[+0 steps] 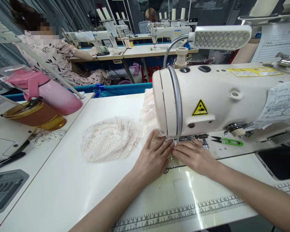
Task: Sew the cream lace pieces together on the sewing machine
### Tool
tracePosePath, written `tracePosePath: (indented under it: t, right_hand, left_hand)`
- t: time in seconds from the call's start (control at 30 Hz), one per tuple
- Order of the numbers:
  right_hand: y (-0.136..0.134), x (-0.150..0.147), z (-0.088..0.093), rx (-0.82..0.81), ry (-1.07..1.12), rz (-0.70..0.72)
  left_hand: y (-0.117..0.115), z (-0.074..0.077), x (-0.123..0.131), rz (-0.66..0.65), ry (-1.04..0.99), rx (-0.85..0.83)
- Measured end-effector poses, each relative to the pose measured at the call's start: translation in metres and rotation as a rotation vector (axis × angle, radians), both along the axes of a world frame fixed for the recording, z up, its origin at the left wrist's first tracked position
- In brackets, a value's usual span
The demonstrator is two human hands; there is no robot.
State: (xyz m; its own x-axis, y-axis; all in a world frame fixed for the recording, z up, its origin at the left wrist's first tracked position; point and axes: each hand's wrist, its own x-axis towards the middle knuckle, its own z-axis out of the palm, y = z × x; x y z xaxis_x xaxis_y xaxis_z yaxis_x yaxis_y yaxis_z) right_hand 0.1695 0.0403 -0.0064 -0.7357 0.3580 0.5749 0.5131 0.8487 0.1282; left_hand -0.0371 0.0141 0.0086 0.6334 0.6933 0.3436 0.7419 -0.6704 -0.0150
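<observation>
Under the needle end of a white sewing machine (217, 90), both hands are on a cream lace fabric (148, 111). My left hand (153, 156) presses its bent fingers onto the lace just left of the needle area. My right hand (194, 154) has its fingers closed together on the lace edge, fingertips almost meeting the left ones. The machine head hides the needle and part of the fabric, which runs back behind it. A loose pile of frayed cream lace (108, 141) lies on the table to the left.
Green thread snips (229, 141) lie right of my right hand, near a phone (281, 161). A ruler strip (178, 212) runs along the front edge. At left stand a pink bottle (58, 93) and an amber cup (36, 114). A co-worker (45, 61) sits beyond.
</observation>
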Motion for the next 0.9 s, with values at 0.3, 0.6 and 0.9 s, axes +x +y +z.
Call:
tracePosePath:
  t: [0.3,0.6,0.9]
  right_hand:
    - [-0.001,0.001,0.0,-0.044,-0.003,-0.013]
    - [0.003,0.006,0.002,-0.062,-0.007,-0.1]
    - [0.004,0.009,0.009,-0.029,0.041,-0.211]
  left_hand:
    - [-0.002,-0.006,0.007,0.041,-0.056,0.056]
    - [-0.003,-0.005,0.01,0.076,-0.007,0.065]
    - [-0.005,-0.006,0.01,0.088,0.041,0.08]
